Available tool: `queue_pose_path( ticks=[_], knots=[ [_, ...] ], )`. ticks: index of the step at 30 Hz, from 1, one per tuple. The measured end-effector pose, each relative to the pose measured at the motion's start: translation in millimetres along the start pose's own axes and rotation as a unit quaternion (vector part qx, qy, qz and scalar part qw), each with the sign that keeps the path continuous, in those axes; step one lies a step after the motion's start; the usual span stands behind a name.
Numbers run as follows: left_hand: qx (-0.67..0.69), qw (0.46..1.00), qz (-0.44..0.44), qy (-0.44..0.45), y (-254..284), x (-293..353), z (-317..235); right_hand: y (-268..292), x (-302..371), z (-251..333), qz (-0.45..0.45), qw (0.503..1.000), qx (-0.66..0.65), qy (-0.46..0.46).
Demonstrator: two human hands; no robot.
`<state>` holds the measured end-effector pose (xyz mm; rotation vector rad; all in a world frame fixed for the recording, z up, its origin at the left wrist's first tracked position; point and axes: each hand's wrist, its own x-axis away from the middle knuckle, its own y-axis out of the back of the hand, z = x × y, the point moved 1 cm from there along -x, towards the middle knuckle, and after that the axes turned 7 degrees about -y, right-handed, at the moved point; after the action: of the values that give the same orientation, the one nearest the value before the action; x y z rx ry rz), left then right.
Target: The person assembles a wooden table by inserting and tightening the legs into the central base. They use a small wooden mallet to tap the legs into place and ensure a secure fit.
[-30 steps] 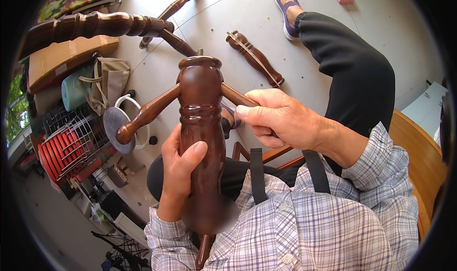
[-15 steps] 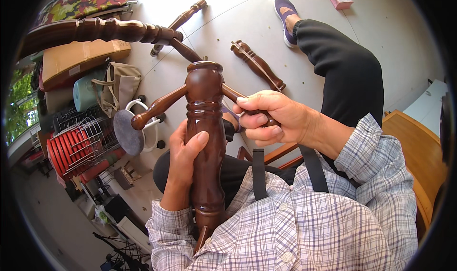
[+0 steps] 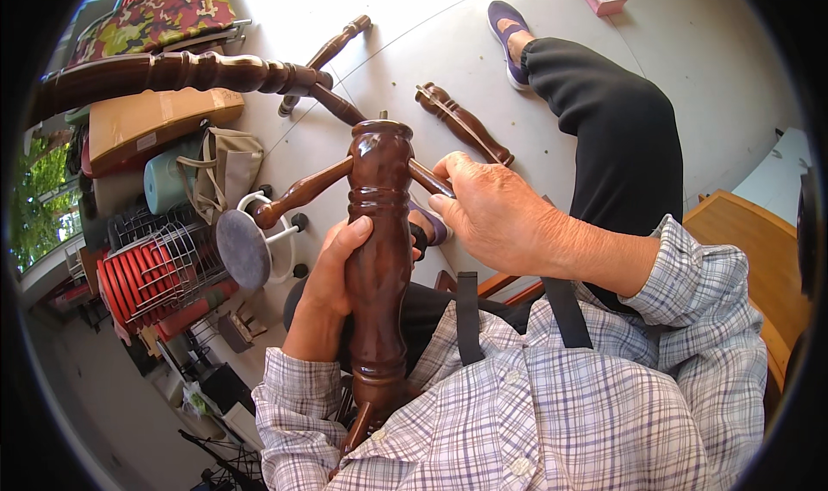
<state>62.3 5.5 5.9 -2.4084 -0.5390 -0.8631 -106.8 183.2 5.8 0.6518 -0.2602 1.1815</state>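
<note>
A glossy dark-brown turned wooden post (image 3: 379, 258) leans up from my lap, a small stud showing at its top. My left hand (image 3: 326, 284) is wrapped round its middle, thumb across the front. One turned wooden peg (image 3: 304, 191) sticks out from the post's left side, its rounded end free. On the opposite side, my right hand (image 3: 504, 219) is closed on another wooden peg (image 3: 426, 179), back of the hand upward, thumb and fingers near the peg's middle. The outer end of this peg is hidden by the hand. A shorter peg (image 3: 355, 431) juts from the post's lower end.
Beyond the post, a long turned wooden piece (image 3: 190, 72) with legs stands at upper left. A shorter turned piece (image 3: 466, 127) lies on the floor. At left are a round grey stool (image 3: 244, 249), a beige bag (image 3: 237, 165), a cardboard box (image 3: 164, 120) and a wire rack (image 3: 164, 267).
My right hand has rolled over from fingers curled in view to its back facing up, still at the right peg. The post has shifted slightly right and down in view.
</note>
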Motion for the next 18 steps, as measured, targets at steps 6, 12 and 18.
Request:
queue_pose_path(
  ticks=[6,12,18],
  knots=[
    [-0.036,0.999,0.009,0.003,-5.8,-2.0,2.2,-11.0,-12.4,-7.3,0.037,0.996,-0.061,-0.049],
    [-0.047,0.999,-0.019,0.004,-3.3,0.1,1.8,-19.2,-33.6,-19.6,0.100,0.983,-0.139,-0.066],
    [-0.068,0.997,-0.043,0.008,-3.3,1.1,-3.5,-13.2,-44.8,-22.8,0.157,0.966,-0.194,-0.071]
  ],
)
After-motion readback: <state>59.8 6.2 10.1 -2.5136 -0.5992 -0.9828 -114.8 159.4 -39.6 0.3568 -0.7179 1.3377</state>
